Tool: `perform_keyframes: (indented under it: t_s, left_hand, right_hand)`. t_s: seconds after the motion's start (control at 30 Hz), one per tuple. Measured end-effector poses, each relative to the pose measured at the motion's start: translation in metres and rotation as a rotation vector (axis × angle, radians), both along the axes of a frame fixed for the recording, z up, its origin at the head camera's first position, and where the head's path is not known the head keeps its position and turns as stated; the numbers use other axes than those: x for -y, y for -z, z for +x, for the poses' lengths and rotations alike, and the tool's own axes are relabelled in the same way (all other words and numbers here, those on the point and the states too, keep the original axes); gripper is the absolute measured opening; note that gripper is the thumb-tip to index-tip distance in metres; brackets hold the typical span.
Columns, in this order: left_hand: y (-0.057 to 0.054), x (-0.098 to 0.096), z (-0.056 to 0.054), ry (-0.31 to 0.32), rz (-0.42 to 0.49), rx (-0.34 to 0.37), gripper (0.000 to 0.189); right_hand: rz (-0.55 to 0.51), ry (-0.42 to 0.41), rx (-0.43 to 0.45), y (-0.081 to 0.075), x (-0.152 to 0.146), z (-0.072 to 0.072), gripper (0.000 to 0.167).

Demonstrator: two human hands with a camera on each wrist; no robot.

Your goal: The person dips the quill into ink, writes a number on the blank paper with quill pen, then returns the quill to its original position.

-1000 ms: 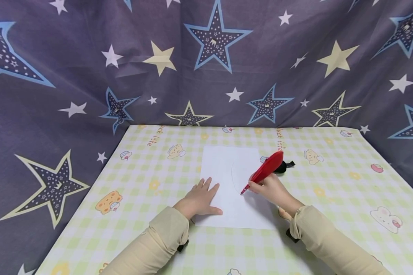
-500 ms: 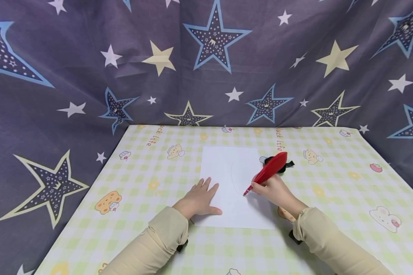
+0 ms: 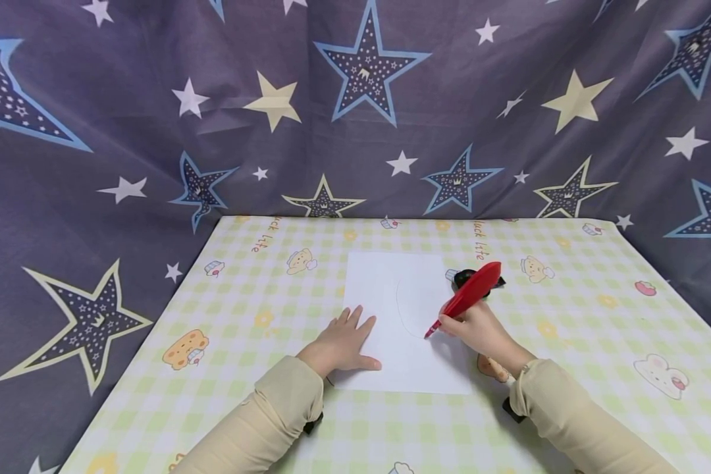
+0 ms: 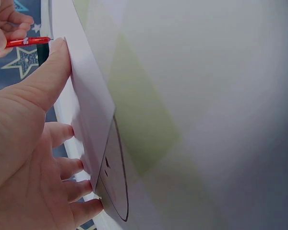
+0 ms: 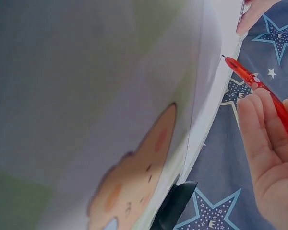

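Right hand (image 3: 478, 327) grips red pen (image 3: 468, 294); left hand (image 3: 342, 343) (spread wide) on paper (image 3: 390, 329).

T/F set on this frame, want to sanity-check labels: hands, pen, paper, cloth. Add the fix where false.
1. The right hand holds a red pen. True.
2. The left hand grips the pen too. False: it rests on the white paper, fingers spread.
3. A thin curved line is on the paper, with the pen's tip at its lower end. True.
4. The paper is checked green. False: the tablecloth is checked green and white; the paper is plain white.
5. A black object lies partly hidden behind the pen in the head view. True.
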State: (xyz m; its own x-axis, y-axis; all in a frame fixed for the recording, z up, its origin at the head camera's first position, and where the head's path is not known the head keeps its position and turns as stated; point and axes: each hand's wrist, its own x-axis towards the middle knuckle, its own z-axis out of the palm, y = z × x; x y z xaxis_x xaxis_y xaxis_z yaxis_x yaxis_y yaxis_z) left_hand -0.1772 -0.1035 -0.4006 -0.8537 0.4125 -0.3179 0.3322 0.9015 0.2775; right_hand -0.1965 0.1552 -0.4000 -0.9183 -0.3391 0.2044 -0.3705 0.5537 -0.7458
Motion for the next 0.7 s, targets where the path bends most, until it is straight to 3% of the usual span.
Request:
perform_keyframes:
  t_s: [0.7]
  left_hand:
    - [0.001,0.000,0.000,0.000,0.008,-0.001,0.087]
  right_hand:
    - [-0.013,0.040,0.032,-0.001,-0.012,0.001,0.004]
